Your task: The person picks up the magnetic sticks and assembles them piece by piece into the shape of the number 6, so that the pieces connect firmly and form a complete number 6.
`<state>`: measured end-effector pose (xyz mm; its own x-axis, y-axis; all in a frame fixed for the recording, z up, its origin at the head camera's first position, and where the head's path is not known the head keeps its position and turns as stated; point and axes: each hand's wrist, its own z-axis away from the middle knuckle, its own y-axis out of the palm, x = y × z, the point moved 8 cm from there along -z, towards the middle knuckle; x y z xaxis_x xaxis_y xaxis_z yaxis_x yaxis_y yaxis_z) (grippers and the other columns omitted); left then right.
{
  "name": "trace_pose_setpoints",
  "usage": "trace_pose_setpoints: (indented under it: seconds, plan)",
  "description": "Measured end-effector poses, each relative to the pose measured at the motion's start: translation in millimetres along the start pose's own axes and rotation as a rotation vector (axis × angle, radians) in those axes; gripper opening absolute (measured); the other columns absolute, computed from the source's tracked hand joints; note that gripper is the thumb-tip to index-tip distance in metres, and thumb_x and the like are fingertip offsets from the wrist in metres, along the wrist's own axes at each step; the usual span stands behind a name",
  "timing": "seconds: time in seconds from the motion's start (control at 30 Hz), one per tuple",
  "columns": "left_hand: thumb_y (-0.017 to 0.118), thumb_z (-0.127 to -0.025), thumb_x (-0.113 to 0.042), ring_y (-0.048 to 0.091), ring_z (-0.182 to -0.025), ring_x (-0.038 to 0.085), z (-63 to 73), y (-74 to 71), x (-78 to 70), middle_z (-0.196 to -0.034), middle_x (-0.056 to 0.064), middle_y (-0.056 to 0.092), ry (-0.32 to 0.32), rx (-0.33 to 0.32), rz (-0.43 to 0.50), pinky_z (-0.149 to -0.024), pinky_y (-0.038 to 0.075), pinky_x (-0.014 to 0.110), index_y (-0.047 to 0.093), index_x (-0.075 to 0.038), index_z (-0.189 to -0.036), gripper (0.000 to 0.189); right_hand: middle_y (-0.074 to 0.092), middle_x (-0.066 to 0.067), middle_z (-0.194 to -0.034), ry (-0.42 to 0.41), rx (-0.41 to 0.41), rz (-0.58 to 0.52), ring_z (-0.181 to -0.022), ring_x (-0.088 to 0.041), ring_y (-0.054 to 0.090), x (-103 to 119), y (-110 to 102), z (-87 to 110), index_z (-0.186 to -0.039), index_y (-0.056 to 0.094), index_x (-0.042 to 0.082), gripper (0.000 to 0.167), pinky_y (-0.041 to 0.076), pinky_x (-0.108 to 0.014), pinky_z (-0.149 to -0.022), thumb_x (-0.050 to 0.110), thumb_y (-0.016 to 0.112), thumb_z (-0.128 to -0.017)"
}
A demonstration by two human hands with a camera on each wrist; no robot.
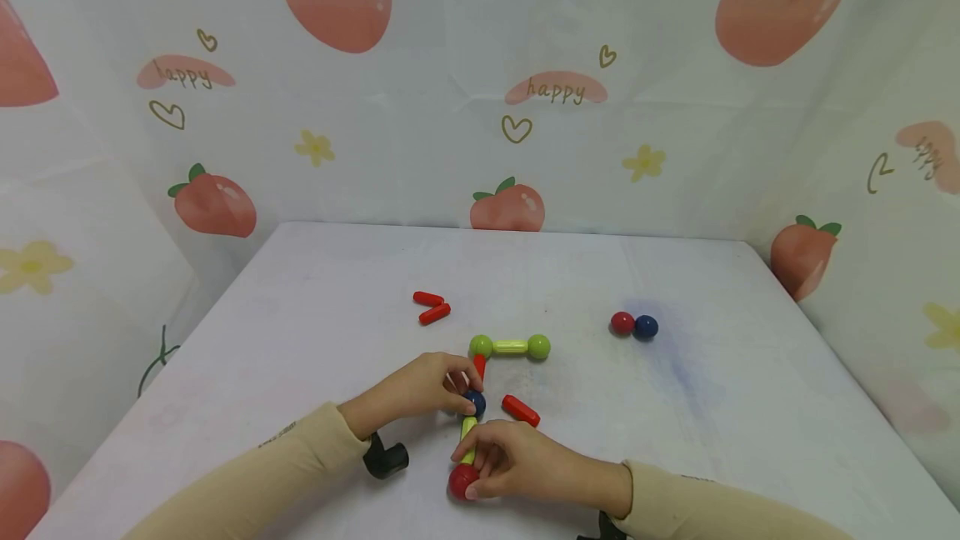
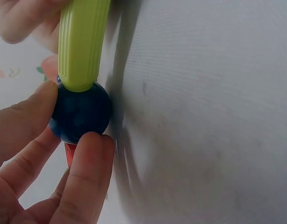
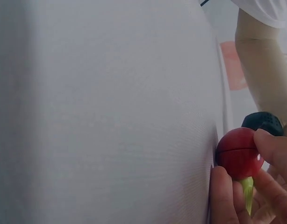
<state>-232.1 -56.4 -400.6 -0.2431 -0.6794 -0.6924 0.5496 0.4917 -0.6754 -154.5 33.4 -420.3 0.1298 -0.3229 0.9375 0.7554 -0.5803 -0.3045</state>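
My left hand [image 1: 431,386] pinches a dark blue ball [image 2: 80,112] between thumb and fingers. A yellow-green ribbed rod [image 2: 83,44] joins that ball to a red ball [image 1: 463,482]. The red ball is gripped by my right hand [image 1: 528,461]; in the right wrist view its thumb and fingers curl round it. From the blue ball's far side a red rod [image 1: 479,367] leads to a green ball [image 1: 481,347]. A second yellow-green rod [image 1: 511,347] runs from there to another green ball [image 1: 538,347]. The pieces form one connected chain on the white table.
A loose red rod [image 1: 521,410] lies just right of the chain. Two more red rods [image 1: 431,307] lie farther back on the left. At the back right, a loose red ball [image 1: 622,323] sits beside a blue ball [image 1: 647,327]. A patterned curtain [image 1: 420,148] stands behind the table.
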Motion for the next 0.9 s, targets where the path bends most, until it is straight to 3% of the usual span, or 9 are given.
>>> trace_pose_setpoints:
  seconds: [0.17, 0.37, 0.6, 0.73, 0.9]
  plan:
    - [0.077, -0.076, -0.019, 0.057, -0.078, 0.012, -1.0, 0.4, 1.3, -0.085, -0.002, 0.062, 0.008, 0.003, 0.009, -0.067, 0.048, 0.026, 0.066, -0.021, -0.092, 0.019, 0.061, 0.003, -0.085, 0.014, -0.018, -0.001, -0.071, 0.000, 0.057, 3, -3, 1.9, -0.112, 0.061, 0.016, 0.034, 0.050, -0.015, -0.067, 0.017, 0.073, -0.080]
    - [0.077, -0.076, -0.018, 0.057, -0.080, 0.011, -1.7, -0.3, 1.4, -0.085, -0.002, 0.063, 0.033, 0.003, 0.017, -0.066, 0.047, 0.025, 0.066, -0.020, -0.092, 0.019, 0.061, -0.001, -0.090, 0.041, -0.114, 0.074, -0.078, -0.004, 0.058, 11, -25, 6.4, -0.109, 0.062, 0.019, 0.032, 0.050, -0.016, -0.070, 0.022, 0.074, -0.080]
    - [0.077, -0.075, -0.019, 0.057, -0.079, 0.012, -2.1, 0.2, 2.2, -0.084, -0.002, 0.062, 0.009, 0.000, 0.028, -0.066, 0.046, 0.026, 0.066, -0.020, -0.092, 0.020, 0.065, -0.004, -0.096, -0.005, -0.271, 0.282, -0.086, -0.013, 0.059, 23, -62, 14.0, -0.108, 0.063, 0.014, 0.029, 0.052, -0.021, -0.073, 0.022, 0.071, -0.082]
    - [0.078, -0.075, -0.020, 0.056, -0.079, 0.013, -2.2, 0.3, 2.7, -0.084, -0.002, 0.062, -0.006, -0.004, 0.026, -0.066, 0.046, 0.026, 0.066, -0.021, -0.092, 0.021, 0.065, -0.009, -0.104, 0.005, -0.347, 0.292, -0.091, -0.019, 0.062, 18, -76, 17.2, -0.111, 0.061, 0.009, 0.031, 0.053, -0.025, -0.076, 0.018, 0.071, -0.082]
    - [0.078, -0.075, -0.021, 0.056, -0.079, 0.013, -2.1, 0.2, 3.8, -0.084, -0.002, 0.061, -0.017, -0.006, 0.022, -0.066, 0.046, 0.026, 0.066, -0.021, -0.091, 0.021, 0.062, -0.006, -0.102, 0.078, -0.398, 0.312, -0.092, -0.017, 0.059, 3, -84, 17.7, -0.113, 0.059, 0.011, 0.037, 0.052, -0.023, -0.074, 0.019, 0.073, -0.080]
